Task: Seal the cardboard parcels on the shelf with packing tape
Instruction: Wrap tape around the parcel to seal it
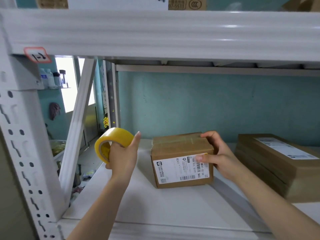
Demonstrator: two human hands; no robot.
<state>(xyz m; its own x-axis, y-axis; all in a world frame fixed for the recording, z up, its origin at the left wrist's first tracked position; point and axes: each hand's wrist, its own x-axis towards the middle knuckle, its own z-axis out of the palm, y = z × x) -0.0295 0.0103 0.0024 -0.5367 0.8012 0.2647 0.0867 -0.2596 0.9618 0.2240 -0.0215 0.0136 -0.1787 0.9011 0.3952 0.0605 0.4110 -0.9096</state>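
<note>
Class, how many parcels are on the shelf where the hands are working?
2: a small box gripped by the right hand, and a flat box at the right edge, cut off; it may top a stack.

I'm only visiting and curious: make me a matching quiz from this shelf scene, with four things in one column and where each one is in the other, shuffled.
Things:
1 tape roll
2 small parcel
3 flat parcels
4 red-edged tag

Places:
A stuck on the rack frame, upper left
B gripped by the left hand
C stacked at the right end of the shelf, untouched
D held by the right hand, mid-shelf

Pairs: 1-B; 2-D; 3-C; 4-A
</note>
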